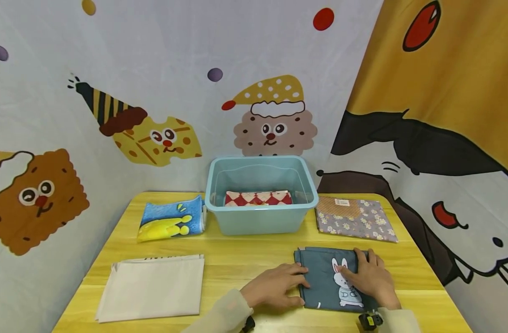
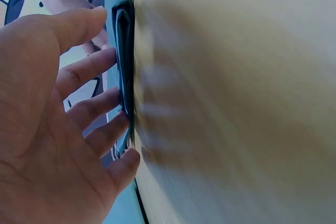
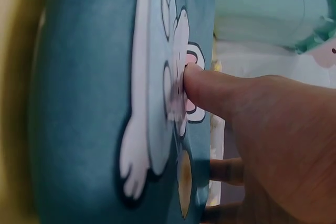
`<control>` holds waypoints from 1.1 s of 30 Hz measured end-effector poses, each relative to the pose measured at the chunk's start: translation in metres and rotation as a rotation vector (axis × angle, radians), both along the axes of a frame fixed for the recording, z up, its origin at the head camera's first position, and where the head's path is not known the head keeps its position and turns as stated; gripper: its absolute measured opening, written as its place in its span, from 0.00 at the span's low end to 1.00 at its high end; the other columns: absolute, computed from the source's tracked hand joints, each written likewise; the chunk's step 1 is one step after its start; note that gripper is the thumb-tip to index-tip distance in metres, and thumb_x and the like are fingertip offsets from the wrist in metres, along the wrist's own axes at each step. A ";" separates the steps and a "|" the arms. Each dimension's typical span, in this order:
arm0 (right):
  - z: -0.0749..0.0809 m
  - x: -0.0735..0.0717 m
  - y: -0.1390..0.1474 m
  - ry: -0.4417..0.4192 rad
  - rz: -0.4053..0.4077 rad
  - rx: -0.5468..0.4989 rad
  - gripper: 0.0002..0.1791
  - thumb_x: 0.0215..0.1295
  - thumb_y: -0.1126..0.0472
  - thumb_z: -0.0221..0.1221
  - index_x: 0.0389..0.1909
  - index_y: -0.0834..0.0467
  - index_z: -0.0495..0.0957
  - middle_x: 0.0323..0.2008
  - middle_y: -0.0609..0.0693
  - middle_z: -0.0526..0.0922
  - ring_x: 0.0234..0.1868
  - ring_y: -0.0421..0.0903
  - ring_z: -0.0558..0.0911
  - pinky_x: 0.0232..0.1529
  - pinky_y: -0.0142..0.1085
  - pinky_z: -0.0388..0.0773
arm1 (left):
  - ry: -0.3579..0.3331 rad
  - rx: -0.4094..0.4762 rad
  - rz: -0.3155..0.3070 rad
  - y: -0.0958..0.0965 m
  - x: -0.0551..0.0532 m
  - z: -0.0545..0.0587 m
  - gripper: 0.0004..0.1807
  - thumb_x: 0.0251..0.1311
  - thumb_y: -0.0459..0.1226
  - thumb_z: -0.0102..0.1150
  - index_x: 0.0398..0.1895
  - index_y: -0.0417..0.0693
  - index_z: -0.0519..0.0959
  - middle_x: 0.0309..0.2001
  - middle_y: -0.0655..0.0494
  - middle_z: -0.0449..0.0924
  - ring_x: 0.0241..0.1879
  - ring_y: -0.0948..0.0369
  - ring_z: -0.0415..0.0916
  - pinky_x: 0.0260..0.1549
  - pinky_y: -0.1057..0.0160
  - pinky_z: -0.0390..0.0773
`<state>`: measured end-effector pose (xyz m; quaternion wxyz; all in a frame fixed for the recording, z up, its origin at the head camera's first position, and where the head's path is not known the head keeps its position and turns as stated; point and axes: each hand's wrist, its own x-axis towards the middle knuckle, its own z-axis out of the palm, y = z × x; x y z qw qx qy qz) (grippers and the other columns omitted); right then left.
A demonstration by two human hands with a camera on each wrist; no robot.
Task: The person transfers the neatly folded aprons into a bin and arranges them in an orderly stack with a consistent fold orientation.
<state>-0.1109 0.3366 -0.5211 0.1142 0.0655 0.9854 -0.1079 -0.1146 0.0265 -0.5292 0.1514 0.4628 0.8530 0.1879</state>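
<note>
A folded dark teal cloth (image 1: pixel 319 284) with a white rabbit print lies flat on the table at the front right. My left hand (image 1: pixel 276 285) is at its left edge, fingers spread and fingertips right at the fold. The left wrist view shows these fingers fairly straight along the layered edge of the cloth (image 2: pixel 125 51). On the right part of the cloth rests my right hand (image 1: pixel 374 276), fingers extended toward its far edge. In the right wrist view its thumb (image 3: pixel 212 88) presses near the rabbit's head.
A light blue plastic bin (image 1: pixel 260 219) stands at the back, holding a red-and-cream checked cloth (image 1: pixel 258 199). Left of it lies a blue and yellow folded cloth (image 1: pixel 170 219); right, a grey floral one (image 1: pixel 358 222). A folded cream cloth (image 1: pixel 151 289) lies front left on the wooden table (image 1: pixel 229 268).
</note>
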 end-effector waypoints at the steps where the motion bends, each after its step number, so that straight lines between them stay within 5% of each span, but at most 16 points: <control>1: 0.000 0.000 -0.003 0.003 0.001 0.001 0.60 0.60 0.23 0.58 0.73 0.71 0.60 0.69 0.84 0.54 0.68 0.83 0.58 0.59 0.75 0.67 | 0.000 0.006 0.007 -0.002 0.000 0.000 0.21 0.72 0.58 0.54 0.65 0.72 0.76 0.78 0.66 0.61 0.79 0.58 0.57 0.74 0.56 0.67; 33: -0.002 -0.002 -0.073 0.102 0.001 0.014 0.52 0.61 0.30 0.63 0.70 0.68 0.67 0.68 0.78 0.62 0.66 0.76 0.66 0.53 0.70 0.75 | -0.035 0.115 0.158 -0.058 0.006 -0.001 0.16 0.77 0.54 0.49 0.55 0.65 0.82 0.73 0.62 0.71 0.76 0.55 0.64 0.72 0.53 0.70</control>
